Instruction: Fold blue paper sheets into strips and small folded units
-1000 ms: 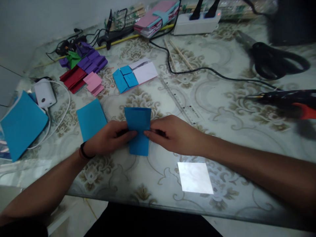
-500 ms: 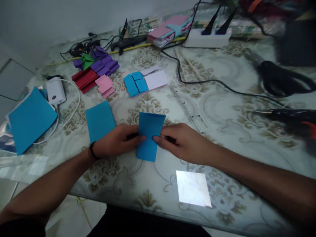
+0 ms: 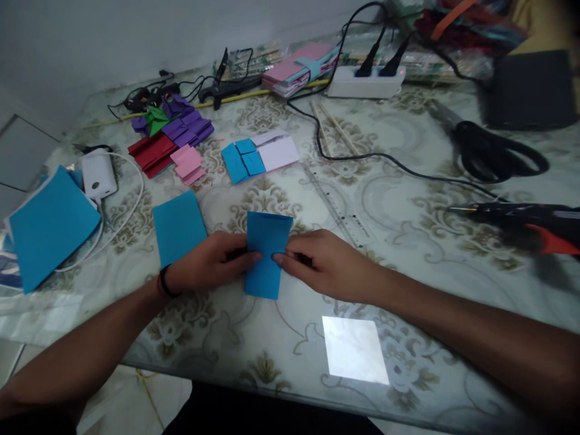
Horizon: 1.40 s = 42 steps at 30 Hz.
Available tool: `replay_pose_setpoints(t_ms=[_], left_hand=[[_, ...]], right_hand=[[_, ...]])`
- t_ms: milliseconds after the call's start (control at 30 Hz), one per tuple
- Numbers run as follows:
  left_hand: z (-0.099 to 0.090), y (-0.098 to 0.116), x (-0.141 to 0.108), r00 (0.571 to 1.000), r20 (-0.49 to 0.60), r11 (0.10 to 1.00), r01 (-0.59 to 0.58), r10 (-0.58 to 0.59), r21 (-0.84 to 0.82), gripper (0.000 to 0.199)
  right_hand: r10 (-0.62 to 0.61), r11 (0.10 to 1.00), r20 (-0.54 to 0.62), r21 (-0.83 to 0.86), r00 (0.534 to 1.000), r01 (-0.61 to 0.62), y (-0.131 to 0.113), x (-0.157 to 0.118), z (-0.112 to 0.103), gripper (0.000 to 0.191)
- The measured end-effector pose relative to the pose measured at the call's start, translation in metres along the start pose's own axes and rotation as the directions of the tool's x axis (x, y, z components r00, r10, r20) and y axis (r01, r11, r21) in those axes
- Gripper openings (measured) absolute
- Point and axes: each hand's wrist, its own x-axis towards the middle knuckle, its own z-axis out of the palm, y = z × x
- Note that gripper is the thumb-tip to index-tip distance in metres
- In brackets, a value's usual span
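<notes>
a patterned table (image 3: 212,338) fills my view, with a bright square (image 3: 356,350) near its front edge; i can't tell whether it's paper or reflected light. beyond that, my left hand (image 3: 203,260) and right hand (image 3: 333,266) pinch opposite sides of the blue paper (image 3: 265,272), thumbs in front, above the table's middle. if the thumbs press unevenly, i judge it could crease askew; a loose pinch might let it slip. the fingers behind it are hidden, so i can't read their grip fully.

my left forearm and hand cover a corner of the blue sheet (image 3: 179,223), and an elbow swing could drag it. farther off, the ruler (image 3: 338,208) is faint against the pattern. the pointed tool (image 3: 512,214) is cut off at the right; snagging the black cord (image 3: 408,171) could upset things around it. at the back, the bundled cables (image 3: 154,96) are too dark to sort out.
</notes>
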Motion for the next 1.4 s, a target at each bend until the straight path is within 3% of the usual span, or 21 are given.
replay_pose_setpoints(t_ms=[1400], left_hand=[[-0.0005,0.002,-0.0001,1.0,0.0,0.999,0.018,-0.018,0.042,0.039]], right_hand=[[0.02,1.0,0.009,0.001,1.0,-0.02,-0.0003,0.0003,0.0004,0.04]])
